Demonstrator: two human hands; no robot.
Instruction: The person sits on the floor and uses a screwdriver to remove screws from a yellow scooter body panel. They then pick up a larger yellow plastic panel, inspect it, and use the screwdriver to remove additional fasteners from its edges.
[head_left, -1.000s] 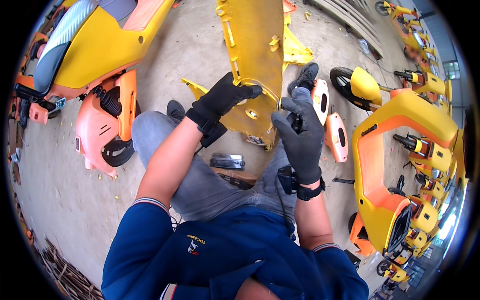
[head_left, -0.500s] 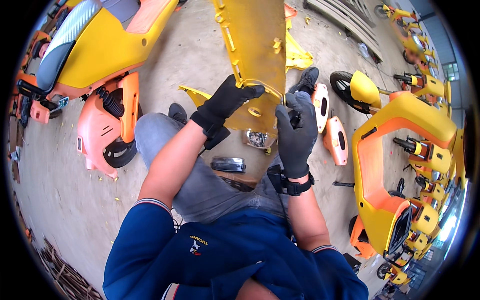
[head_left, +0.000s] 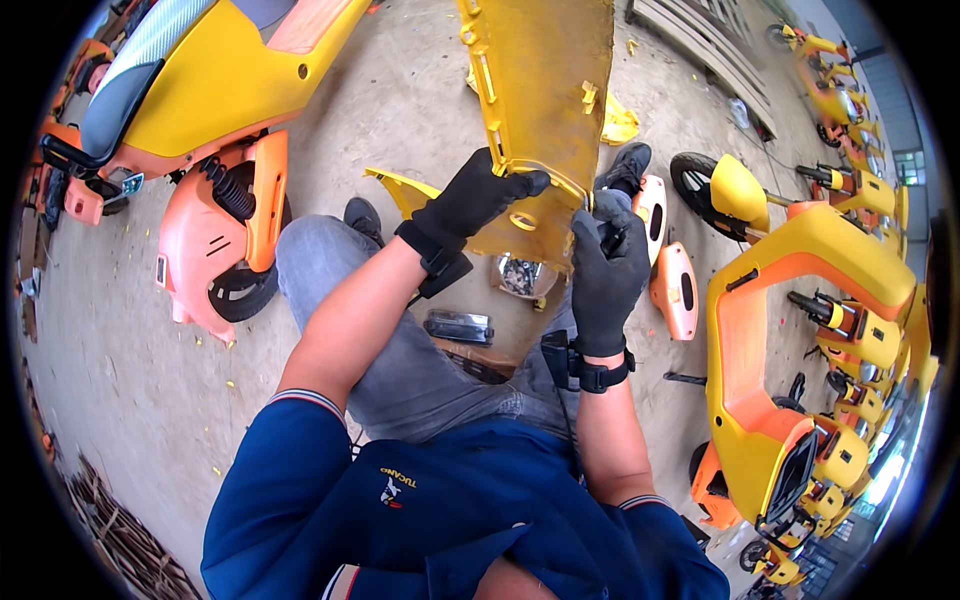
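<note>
One long yellow panel (head_left: pixel 555 90) is held up beyond the lap (head_left: pixel 430 405), its left edge grasped by the left hand (head_left: pixel 475 203). The right hand (head_left: pixel 608 275) curls its fingers at the opposite edge, though whether they pinch it cannot be told. Below, a container of small parts (head_left: pixel 521 275) lies on the floor (head_left: pixel 330 130).

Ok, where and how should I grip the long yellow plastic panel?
Probably pinch the long yellow plastic panel by both long edges, beside its raised curved yellow rib, from left and right: it is broad and sheet-like, and yellow tabs line the left edge farther out. The black-gloved left hand grips that edge; the black-gloved right hand is at the other.
</note>
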